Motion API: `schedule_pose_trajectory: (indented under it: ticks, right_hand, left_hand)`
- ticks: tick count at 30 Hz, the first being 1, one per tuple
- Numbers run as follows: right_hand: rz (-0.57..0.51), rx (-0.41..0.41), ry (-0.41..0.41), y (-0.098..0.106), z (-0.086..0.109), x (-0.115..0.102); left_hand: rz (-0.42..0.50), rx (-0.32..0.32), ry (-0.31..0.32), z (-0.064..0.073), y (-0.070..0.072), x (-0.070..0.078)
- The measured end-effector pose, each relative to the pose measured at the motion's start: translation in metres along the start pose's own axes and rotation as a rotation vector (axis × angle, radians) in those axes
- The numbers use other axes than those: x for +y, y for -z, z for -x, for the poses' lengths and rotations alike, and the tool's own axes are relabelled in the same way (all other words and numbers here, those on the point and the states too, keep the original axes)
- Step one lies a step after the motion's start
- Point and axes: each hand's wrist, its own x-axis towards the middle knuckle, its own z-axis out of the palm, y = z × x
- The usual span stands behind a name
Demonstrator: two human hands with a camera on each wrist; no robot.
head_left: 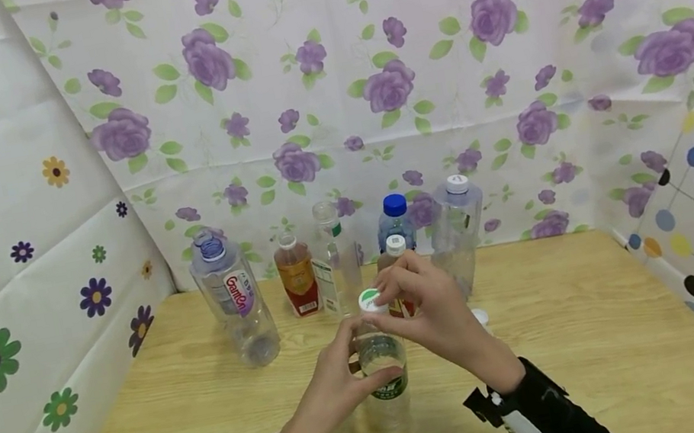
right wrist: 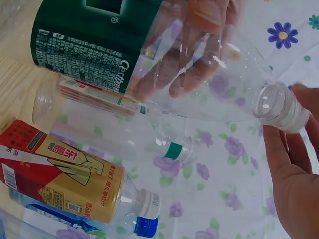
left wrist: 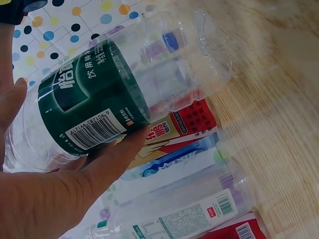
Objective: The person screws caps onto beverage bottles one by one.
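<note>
A clear plastic water bottle [head_left: 381,350] with a dark green label [left wrist: 94,99] stands upright in the middle of the table. My left hand [head_left: 330,378] grips it around the body, thumb across the front. At its top, my right hand [head_left: 435,301] pinches the white cap [head_left: 370,299] with its green mark, between thumb and fingers. In the right wrist view, the cap [right wrist: 295,118] sits at the mouth of the neck with the right fingers around it; whether it is threaded on, I cannot tell.
Behind stand a capless GamOn bottle [head_left: 236,298], an amber drink bottle [head_left: 297,275], a clear bottle [head_left: 343,256], a blue-capped bottle [head_left: 396,215], a gold-red bottle [right wrist: 75,174] and a tall white-capped bottle [head_left: 457,228]. Another white cap [head_left: 480,317] shows beside the right wrist. Patterned cloths border the table [head_left: 571,339].
</note>
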Motion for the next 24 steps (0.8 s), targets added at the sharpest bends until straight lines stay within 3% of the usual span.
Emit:
schedule_pose_trajectory:
  ticks: [4,10,18,24]
  right_hand:
    - [-0.003,-0.043,-0.031,0.003,-0.002,0.001]
    - [-0.058,-0.031,-0.096,0.006,0.000,-0.001]
    - [0.046,-0.068,-0.036,0.009,-0.001,-0.001]
    - [0.054,-0.205,0.028,0.025,-0.008,-0.002]
  left_hand:
    - [-0.013,0.001,-0.008,0.000,0.000,0.001]
    - [-0.038,0.008,-0.019,-0.003,0.000,0.000]
    - [-0.036,0.000,-0.031,-0.002,-0.001,-0.002]
    - [-0.030,0.009,-0.035,-0.003,0.000,-0.003]
